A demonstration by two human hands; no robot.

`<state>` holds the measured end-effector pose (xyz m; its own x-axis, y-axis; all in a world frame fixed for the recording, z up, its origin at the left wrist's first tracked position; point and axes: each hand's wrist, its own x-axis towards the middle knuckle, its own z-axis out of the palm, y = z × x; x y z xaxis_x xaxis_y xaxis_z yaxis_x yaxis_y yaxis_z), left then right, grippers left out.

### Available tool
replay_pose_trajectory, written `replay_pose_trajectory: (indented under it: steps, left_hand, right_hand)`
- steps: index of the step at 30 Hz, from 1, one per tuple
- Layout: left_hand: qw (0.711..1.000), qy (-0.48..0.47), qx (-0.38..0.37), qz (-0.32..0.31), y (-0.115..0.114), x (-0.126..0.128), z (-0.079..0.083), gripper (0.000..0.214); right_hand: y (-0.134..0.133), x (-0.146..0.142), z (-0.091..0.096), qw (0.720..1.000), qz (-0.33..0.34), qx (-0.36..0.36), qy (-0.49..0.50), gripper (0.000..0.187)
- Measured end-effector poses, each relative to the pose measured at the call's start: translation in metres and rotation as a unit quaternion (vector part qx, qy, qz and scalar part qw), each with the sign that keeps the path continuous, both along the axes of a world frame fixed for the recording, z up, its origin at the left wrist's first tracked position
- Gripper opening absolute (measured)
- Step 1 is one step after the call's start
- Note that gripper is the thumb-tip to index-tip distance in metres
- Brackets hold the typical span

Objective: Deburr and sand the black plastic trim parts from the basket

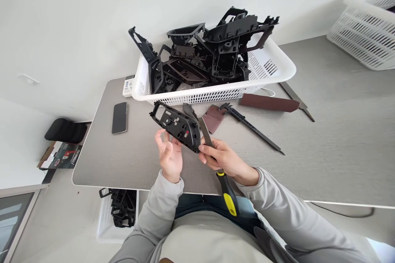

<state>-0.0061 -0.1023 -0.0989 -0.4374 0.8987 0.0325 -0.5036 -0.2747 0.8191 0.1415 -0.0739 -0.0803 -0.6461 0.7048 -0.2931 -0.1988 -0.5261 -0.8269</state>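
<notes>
Evidently, in the head view, the right grip (224,157) is closed round the file (228,198) by its blade, thumb against the black plastic part (176,126), raised over the counter (327,144). Whether the left grip (171,157), loosely beneath, clasps it, I cannot tell. Edge-filing seems in hand; next probably calls for firm steadying.

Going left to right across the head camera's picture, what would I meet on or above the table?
Phone, held black part, caliper, loose file, rightmost white basket.
</notes>
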Motion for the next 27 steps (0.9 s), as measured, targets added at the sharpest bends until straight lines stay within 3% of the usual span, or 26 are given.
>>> replay_pose_trajectory:
  steps: [7, 16, 27]
  left_hand:
    - [0.996, -0.059, -0.067, 0.018, 0.003, 0.005, 0.001, 0.056]
    - [0.994, -0.050, -0.052, -0.077, 0.001, 0.002, 0.009, 0.045]
    - [0.996, -0.037, -0.041, -0.064, 0.000, 0.002, 0.008, 0.046]
  right_hand:
    - [-0.004, -0.006, -0.005, 0.998, 0.011, 0.040, -0.049, 0.038]
    - [-0.004, -0.004, -0.005, 0.997, 0.016, 0.033, -0.061, 0.036]
    - [0.002, 0.000, -0.004, 0.998, 0.014, 0.018, -0.061, 0.044]
